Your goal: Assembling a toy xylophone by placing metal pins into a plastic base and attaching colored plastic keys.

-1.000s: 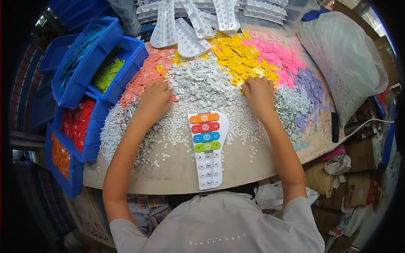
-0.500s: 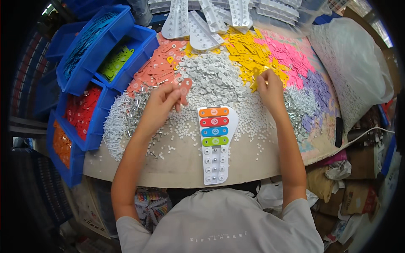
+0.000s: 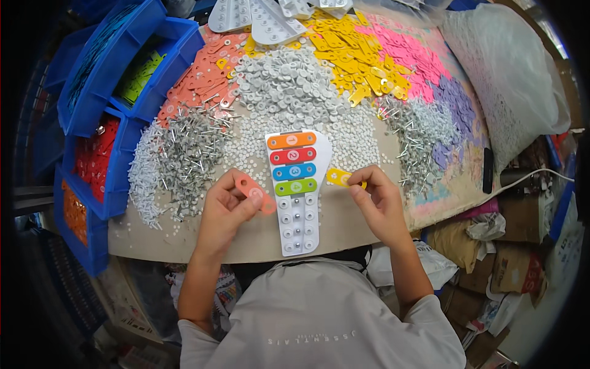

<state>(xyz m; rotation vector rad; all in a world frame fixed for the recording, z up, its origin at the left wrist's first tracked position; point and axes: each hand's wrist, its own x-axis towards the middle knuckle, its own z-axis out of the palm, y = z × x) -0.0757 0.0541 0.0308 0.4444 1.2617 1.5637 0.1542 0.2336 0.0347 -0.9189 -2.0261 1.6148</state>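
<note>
Just below the middle of the frame, a white toy base (image 3: 297,212) lies lengthwise on the counter (image 3: 344,230), its narrow end toward the person. Four coloured bars sit across its upper half, from top to bottom orange (image 3: 291,140), red (image 3: 293,155), blue (image 3: 295,171) and green (image 3: 296,186); below them the base shows rows of bare studs.

The left hand (image 3: 224,215) is just left of the base, its fingers pinched on a salmon-pink bar (image 3: 257,194), which slants down toward the base's left edge and appears to touch or overlap it. The right hand (image 3: 381,203) is just right of the base, and its fingers hold a yellow bar (image 3: 342,178) by its right end, the free end pointing at the green bar and stopping just short of the base.

Above the base, heaps of loose parts cover the counter: a mound of grey-white discs (image 3: 289,83) at upper centre, salmon bars (image 3: 203,77) to its left, yellow bars (image 3: 353,58) and pink bars (image 3: 415,58) to its right, purple bars (image 3: 458,107) farther right. Metal pins (image 3: 190,150) lie piled at left and more pins (image 3: 418,132) at right, with small white dots (image 3: 246,144) scattered between. Several blank white bases (image 3: 258,15) lie at the top edge. Blue bins (image 3: 117,67) line the left of the frame, and a large translucent bag (image 3: 510,74) fills the upper right.
</note>
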